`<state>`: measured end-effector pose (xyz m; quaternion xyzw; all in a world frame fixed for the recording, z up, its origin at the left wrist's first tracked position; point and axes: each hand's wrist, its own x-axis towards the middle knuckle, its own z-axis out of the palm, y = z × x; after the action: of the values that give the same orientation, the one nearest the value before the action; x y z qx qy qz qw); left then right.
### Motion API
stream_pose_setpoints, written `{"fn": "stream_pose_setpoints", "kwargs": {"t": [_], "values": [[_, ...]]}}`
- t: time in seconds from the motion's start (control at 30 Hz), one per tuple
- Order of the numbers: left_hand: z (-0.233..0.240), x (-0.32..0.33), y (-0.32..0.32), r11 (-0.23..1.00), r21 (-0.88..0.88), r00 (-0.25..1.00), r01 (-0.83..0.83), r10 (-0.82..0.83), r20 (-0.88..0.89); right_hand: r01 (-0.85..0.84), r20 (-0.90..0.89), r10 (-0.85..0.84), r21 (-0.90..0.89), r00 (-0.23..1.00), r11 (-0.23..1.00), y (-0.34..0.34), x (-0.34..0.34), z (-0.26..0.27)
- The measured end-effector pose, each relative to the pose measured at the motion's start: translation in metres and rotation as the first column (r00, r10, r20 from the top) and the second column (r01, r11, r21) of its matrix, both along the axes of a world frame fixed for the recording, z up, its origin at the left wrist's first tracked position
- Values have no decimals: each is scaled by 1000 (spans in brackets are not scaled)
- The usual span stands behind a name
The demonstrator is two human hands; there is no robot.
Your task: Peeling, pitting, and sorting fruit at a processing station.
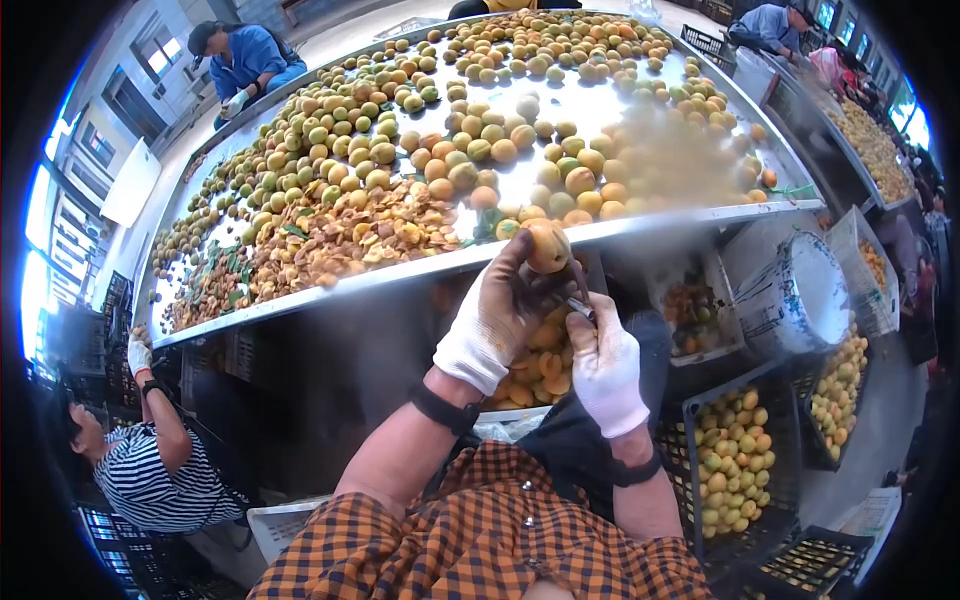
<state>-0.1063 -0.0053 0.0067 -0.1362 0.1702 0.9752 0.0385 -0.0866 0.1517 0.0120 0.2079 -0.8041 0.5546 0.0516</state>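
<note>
My left hand (495, 315), in a white knitted glove with darkened fingertips, holds up an apricot (547, 246) near the table's front edge. In my gloved right hand (606, 360) is a small knife (579, 285), its thin blade against the apricot's right side. Below both hands, a container of cut apricots (541, 373) stands between my legs; my hands partly hide it. On the metal-topped table (405, 271) before me lie many whole apricots (330, 135) and, at the front left, a heap of brownish apricot pieces (352, 232) with green leaves.
At right are a paint-stained white bucket (814, 289), a crate of discoloured fruit (705, 349) and a black crate of apricots (731, 465). One person (169, 465) sits at the left, another (247, 64) behind the table's far left. More people work at a second table (874, 150).
</note>
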Motion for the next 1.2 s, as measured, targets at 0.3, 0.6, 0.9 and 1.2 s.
{"fn": "stream_pose_setpoints", "kwargs": {"t": [0.3, 0.6, 0.9, 1.2], "values": [[13, 36, 16, 996, 57, 998, -69, 68, 19, 54, -131, -42, 89, 991, 995, -15, 20, -8], [15, 42, 21, 999, 36, 999, -22, 21, 41, 90, -136, -73, 124, 988, 988, -13, 30, -13], [15, 51, 15, 905, -425, 988, 22, -84, -127, 74, -69, -63, 177, 996, 981, -1, 36, 2], [-3, 58, 33, 927, -370, 954, 63, -165, -251, -28, 178, 73, -244, 981, 969, -7, 37, -17]]}}
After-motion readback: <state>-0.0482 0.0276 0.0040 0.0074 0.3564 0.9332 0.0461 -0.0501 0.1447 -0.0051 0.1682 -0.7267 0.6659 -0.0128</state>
